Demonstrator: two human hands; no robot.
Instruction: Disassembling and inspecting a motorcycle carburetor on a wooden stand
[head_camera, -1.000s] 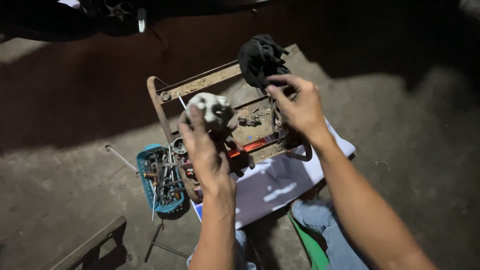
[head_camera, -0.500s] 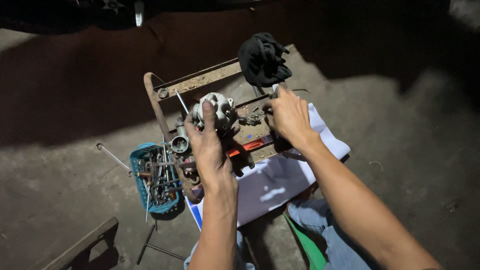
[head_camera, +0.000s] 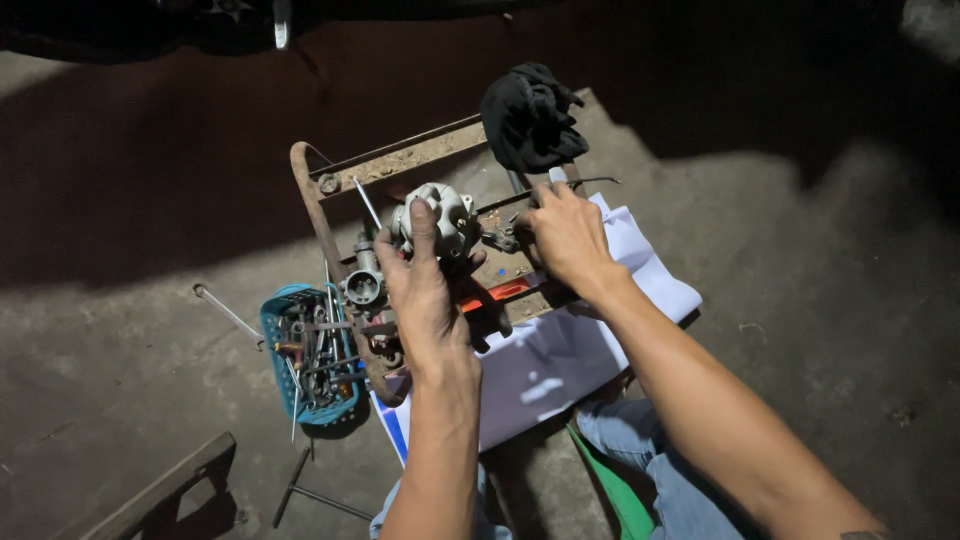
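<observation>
Left hand (head_camera: 425, 290) clamped on a grey cast-metal engine part (head_camera: 437, 218), fingers wrapped over its near side with one fingertip laid up its face — held above the rusty metal tray (head_camera: 312, 205) that lies on the concrete floor (head_camera: 800, 300). Likely heavy for its size, rigid, knobby with bosses and ports; probably oily, so apt to slip. Best gripped around the thick body, not by the thin protruding fittings. Left forearm straight out from the body, wrist level, palm down.

Right hand (head_camera: 565, 232) reaching forward into the tray just beside the part, fingers curled together down among small fittings (head_camera: 503, 238) — whether pinching one, cannot tell. Right arm angled in from the lower right, wrist bent down.

Nearby: a black rag (head_camera: 530, 115) at the tray's far end, a blue basket (head_camera: 270, 322) of hand tools to the left, white sheet (head_camera: 560, 360) under the tray's near edge.
</observation>
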